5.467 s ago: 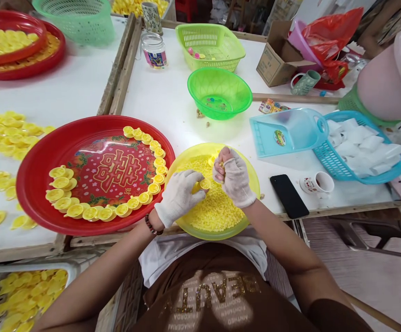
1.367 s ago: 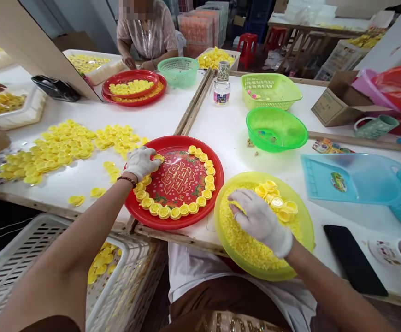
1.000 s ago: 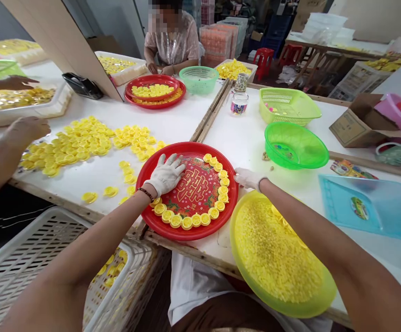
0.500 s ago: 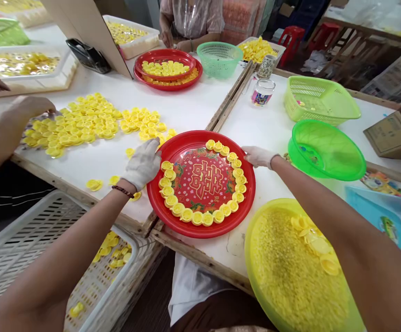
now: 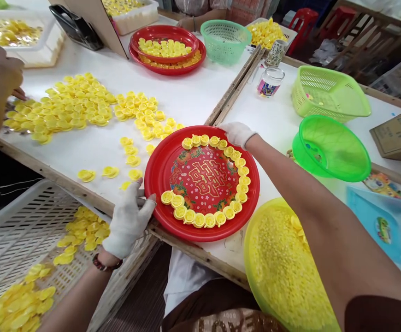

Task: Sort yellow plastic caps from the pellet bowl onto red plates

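A round red tray (image 5: 203, 235) with a printed pattern lies in front of me, and small yellow plastic cup-like pieces (image 5: 199, 219) form an open ring along its inside. My left hand (image 5: 126, 221), in a white glove, is at the tray's left rim, thumb over the edge and fingers beside it. At the upper right rim my right hand (image 5: 238, 134), also gloved, grips the tray; its fingertips are partly hidden. More yellow pieces (image 5: 69, 103) lie heaped and scattered left of the tray.
A yellow basin (image 5: 256, 276) of small yellow bits stands at right, near a green bowl (image 5: 362, 161) and green basket (image 5: 364, 103). A glass jar (image 5: 270, 83) and stacked red trays (image 5: 134, 53) stand farther back. A white crate (image 5: 7, 230) is lower left; a co-worker's hand (image 5: 0, 78) is above it.
The tray has turned counterclockwise, so the ring's gap now faces left. My left hand has come down along the rim; my right hand has moved up and left.
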Motion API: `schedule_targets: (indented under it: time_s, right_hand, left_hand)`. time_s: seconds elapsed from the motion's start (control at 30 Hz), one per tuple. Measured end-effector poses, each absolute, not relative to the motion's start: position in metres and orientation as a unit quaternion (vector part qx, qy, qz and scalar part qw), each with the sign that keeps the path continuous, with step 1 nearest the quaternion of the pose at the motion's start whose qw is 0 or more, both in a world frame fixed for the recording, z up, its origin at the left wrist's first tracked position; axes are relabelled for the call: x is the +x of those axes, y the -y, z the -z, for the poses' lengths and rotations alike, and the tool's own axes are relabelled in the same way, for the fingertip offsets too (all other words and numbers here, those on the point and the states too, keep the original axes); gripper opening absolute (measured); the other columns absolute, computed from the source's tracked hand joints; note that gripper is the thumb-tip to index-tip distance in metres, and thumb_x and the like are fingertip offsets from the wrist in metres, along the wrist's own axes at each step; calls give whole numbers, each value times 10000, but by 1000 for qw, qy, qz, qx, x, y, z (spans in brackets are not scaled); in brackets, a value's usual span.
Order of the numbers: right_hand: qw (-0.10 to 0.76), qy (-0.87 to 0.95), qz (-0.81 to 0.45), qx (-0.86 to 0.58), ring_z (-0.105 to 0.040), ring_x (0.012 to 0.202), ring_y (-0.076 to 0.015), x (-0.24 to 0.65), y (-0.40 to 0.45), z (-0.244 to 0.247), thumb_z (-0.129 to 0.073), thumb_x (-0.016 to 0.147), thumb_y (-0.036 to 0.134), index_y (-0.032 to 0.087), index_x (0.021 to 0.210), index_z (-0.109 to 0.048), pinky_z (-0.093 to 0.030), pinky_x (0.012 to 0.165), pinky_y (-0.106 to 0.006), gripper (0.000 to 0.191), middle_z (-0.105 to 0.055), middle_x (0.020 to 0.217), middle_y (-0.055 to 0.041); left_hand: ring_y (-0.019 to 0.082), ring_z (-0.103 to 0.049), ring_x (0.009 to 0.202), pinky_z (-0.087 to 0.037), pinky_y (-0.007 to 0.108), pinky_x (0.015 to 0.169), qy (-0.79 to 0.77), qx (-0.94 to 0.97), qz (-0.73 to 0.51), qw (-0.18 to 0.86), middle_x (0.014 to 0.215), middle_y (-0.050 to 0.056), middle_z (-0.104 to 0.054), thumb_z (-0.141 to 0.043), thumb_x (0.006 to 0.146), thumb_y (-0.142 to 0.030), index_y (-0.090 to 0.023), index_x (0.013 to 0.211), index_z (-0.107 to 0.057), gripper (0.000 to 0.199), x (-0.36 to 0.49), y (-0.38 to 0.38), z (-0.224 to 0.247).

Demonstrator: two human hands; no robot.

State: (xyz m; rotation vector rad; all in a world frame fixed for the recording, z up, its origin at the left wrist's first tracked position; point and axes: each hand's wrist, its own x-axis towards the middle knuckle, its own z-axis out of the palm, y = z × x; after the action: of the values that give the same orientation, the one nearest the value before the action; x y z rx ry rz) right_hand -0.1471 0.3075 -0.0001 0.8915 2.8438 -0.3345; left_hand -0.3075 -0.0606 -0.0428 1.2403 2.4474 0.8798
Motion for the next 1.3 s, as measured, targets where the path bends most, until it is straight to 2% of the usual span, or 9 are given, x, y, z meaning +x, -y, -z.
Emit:
schedule_targets:
  time_s: [0.1,0.17,0.33,0.57,0.77,1.0,1.17,1.23,1.3]
  right_hand:
    - [18,-952,71,298,-578,1091,-266,-139,-268,-3,-439,960,131,119,1261,-608,-431,914,-369,345,-630,1214,-157]
    - [50,-956,98,272,-596,1020,-235,-127,-239,-2,-434,956,131,150,1184,-641,-440,862,-337,308,-660,1147,-118]
    - [215,-939,147,226,-627,910,-209,-89,-188,8,-561,864,96,177,1199,-620,-445,724,-297,350,-661,1152,-115]
    - [190,-946,62,254,-648,957,-240,-63,-182,9,-486,892,62,156,1265,-576,-464,751,-320,395,-648,1191,-155]
    - [215,-942,23,255,-644,1012,-336,-62,-195,5,-527,870,90,147,1096,-702,-450,813,-413,291,-707,1052,-194]
    - [242,-930,20,275,-655,978,-346,-75,-179,7,-606,869,214,143,1061,-724,-456,790,-423,237,-736,1028,-199]
    - [250,-922,9,296,-676,957,-345,-76,-171,12,-667,816,164,128,1062,-711,-468,781,-419,253,-746,1027,-207]
    - [248,-921,4,299,-686,957,-340,-74,-169,15,-668,818,143,115,1081,-696,-472,783,-410,266,-741,1040,-217]
    - [245,-921,0,302,-696,943,-331,-73,-167,18,-644,834,115,104,1091,-683,-476,781,-403,260,-737,1044,-223]
  left_hand:
    - [314,-619,1171,-506,496,1023,-816,482,-318,-16,1346,179,-588,-573,925,-383,-182,1439,-479,560,-301,62,39]
    - [298,-555,1282,-452,485,1108,-746,582,-324,-10,1377,140,-582,-518,961,-324,-217,1342,-580,400,-302,53,32]
    - [253,-640,1121,-472,448,1066,-579,777,-209,131,1150,85,-709,-449,990,-326,-222,1081,-722,306,-298,18,20]
    - [237,-676,965,-506,424,985,-565,792,-179,148,1024,85,-736,-420,993,-371,-197,923,-733,366,-291,23,27]
    - [239,-673,1004,-485,426,1002,-563,798,-164,141,1056,74,-740,-437,995,-356,-206,951,-726,329,-289,26,32]
    - [240,-648,1115,-409,450,1100,-558,799,-173,139,1171,62,-718,-429,1015,-374,-217,1112,-696,325,-289,22,31]
    - [281,-571,1227,-434,451,1081,-679,698,-229,8,1334,114,-615,-458,993,-406,-179,1113,-686,343,-303,11,19]
    - [269,-574,1183,-432,443,1064,-760,605,-237,-32,1316,122,-618,-471,984,-397,-151,1189,-641,362,-319,-3,15]
    - [241,-604,1022,-471,403,951,-832,516,-202,23,1165,116,-676,-489,963,-414,-115,1224,-595,411,-338,-20,14]
